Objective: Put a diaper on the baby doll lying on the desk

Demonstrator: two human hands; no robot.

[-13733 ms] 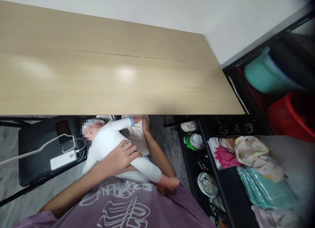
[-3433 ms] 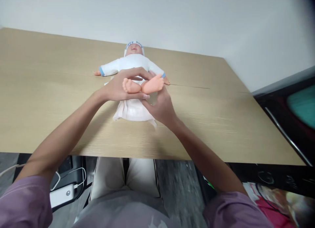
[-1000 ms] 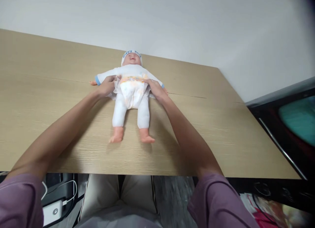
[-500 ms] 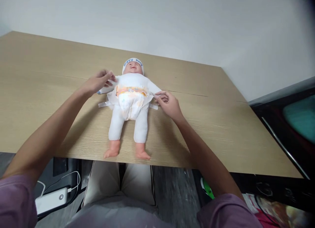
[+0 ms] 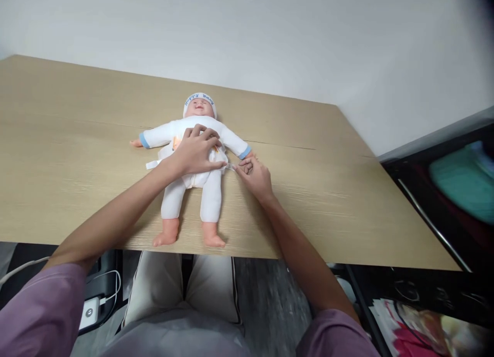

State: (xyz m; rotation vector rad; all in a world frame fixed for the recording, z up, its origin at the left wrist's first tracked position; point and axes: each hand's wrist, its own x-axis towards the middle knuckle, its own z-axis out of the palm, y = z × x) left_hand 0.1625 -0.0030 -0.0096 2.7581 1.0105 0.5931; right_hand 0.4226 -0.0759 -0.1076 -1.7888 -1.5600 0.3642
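A baby doll (image 5: 210,202) in a white suit and a lettered headband lies on its back, feet toward me. Round its hips is a white diaper (image 5: 197,180) with an orange printed front, now mostly covered by my hand. My left hand (image 5: 196,152) rests spread over the diaper's front, thumb pointing to the doll's hip on the right. There, my right hand (image 5: 255,176) pinches the right diaper tape tab (image 5: 230,166), close to the doll's hand. On the other side, the left tape tab (image 5: 153,164) sticks out over the table.
The wooden table (image 5: 309,202) runs back to a pale wall (image 5: 247,38). A dark object with a teal panel (image 5: 463,182) stands at the right edge. Below the table are a white power bank (image 5: 89,313) with a cable and a pile of mixed items (image 5: 420,328).
My left hand has moved from beside the doll's arm onto the diaper's front. My right hand has dropped slightly to the tape tab. Both doll arms now lie spread outward.
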